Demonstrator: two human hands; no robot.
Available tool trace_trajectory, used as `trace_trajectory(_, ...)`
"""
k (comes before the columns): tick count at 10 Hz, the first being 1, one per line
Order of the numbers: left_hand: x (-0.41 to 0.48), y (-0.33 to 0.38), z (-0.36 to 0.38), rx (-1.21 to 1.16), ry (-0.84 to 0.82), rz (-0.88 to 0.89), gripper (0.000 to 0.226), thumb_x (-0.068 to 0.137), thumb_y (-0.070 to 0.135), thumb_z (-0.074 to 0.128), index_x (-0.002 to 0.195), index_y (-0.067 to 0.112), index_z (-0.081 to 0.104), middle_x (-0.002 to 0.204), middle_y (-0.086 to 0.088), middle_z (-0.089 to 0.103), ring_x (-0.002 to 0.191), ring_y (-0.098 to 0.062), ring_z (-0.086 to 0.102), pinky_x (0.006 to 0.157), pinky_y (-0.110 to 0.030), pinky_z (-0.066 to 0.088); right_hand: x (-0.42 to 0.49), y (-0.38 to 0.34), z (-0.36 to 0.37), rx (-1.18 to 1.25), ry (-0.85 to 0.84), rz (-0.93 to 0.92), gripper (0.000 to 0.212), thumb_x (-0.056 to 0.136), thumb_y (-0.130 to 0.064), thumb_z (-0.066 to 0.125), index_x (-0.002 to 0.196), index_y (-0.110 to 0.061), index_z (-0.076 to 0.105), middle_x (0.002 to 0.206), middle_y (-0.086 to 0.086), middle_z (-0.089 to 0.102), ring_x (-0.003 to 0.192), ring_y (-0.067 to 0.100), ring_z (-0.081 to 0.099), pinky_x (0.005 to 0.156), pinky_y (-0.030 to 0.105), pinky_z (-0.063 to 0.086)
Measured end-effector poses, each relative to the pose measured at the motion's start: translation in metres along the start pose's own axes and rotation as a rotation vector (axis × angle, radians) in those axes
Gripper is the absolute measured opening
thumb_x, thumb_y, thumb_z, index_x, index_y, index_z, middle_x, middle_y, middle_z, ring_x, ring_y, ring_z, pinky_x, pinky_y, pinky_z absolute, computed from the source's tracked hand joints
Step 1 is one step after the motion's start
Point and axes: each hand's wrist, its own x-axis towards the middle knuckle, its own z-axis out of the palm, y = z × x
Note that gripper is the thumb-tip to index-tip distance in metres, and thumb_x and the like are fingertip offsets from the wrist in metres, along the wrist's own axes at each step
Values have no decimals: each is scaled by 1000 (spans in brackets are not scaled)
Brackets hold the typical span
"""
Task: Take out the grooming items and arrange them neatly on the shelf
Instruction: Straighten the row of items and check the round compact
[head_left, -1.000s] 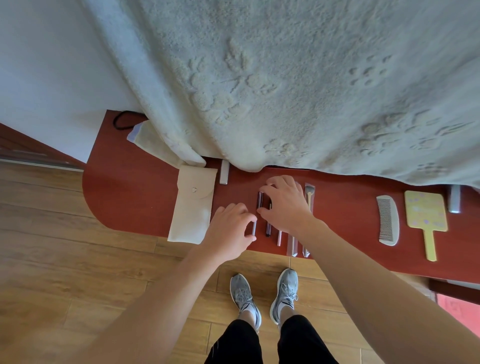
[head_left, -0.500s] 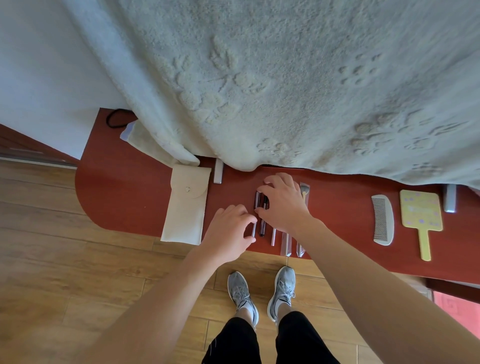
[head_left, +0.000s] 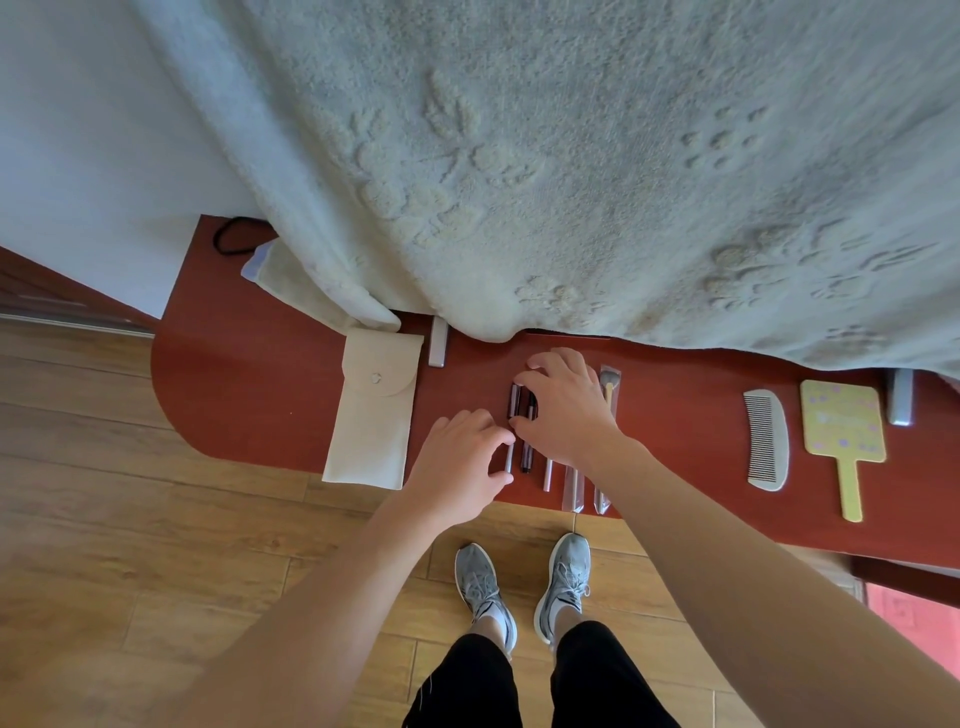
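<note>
My left hand (head_left: 462, 457) and right hand (head_left: 563, 410) rest fingers curled on slim brushes (head_left: 519, 431) lying side by side on the red shelf (head_left: 270, 395), long axes toward me. The cream pouch (head_left: 374, 410) lies buttoned alongside.

This looks like a room in a home, most likely a bedroom. A thick cream fleece blanket (head_left: 571, 156) embossed with paw prints hangs down over the back edge of a low red-brown shelf (head_left: 249, 395) with a rounded left corner. Personal grooming things lie along it: a comb (head_left: 767, 439) and a yellow hand mirror (head_left: 842, 436) near the right end, a cream cloth pouch (head_left: 371, 415) towards the left. The floor (head_left: 130, 545) is wood-look plank, the wall (head_left: 78, 156) plain white.
</note>
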Motion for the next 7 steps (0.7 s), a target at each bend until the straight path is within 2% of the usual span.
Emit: trace_trajectory(7, 1, -1, -1, -15, -7, -7, 43, 90, 43, 67, 130, 27, 59, 116, 8, 57, 105, -13, 51, 95, -31, 36, 0, -1, 1, 15, 3, 10, 54, 81, -39, 66, 131, -21, 58, 140, -2, 45, 136, 21, 25, 113, 42, 26)
